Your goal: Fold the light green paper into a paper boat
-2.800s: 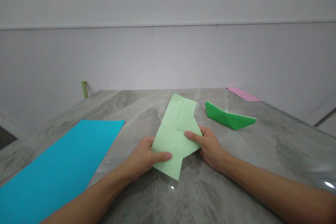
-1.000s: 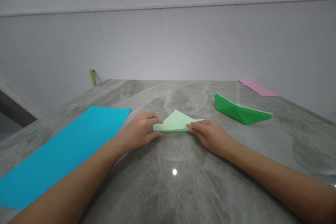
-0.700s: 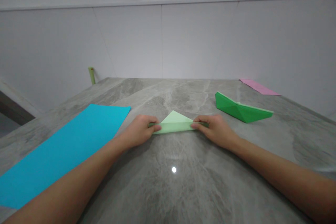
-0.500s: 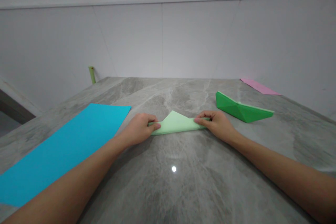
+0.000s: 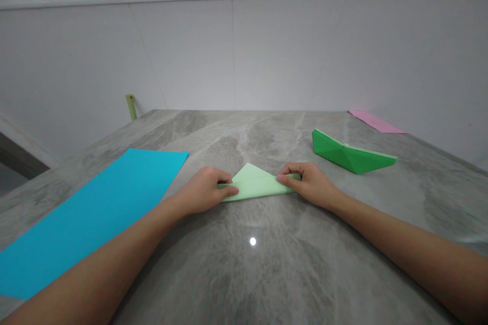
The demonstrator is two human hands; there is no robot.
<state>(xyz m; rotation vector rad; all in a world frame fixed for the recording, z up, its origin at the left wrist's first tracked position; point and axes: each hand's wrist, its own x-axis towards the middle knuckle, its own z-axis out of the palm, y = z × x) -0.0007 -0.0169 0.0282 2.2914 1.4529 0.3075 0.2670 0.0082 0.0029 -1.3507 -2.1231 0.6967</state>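
In the middle of the head view is a folded sheet of light green paper, a long band with a triangular peak rising at its far side. My left hand pinches its left end between thumb and fingers. On the right end, my right hand grips it the same way, thumb on top. Parts of both ends are hidden behind the fingers. A darker green folded paper boat stands beyond my right hand, apart from it.
A large blue sheet of paper lies on the left, partly under my left forearm. Pink paper rests at the far right edge of the grey marbled table. A pale wall rises behind; a green strip shows at the far left.
Both hands have shifted slightly inward along the light green paper, which sits a little nearer to me. The whole view has tilted slightly; the other papers stay put.
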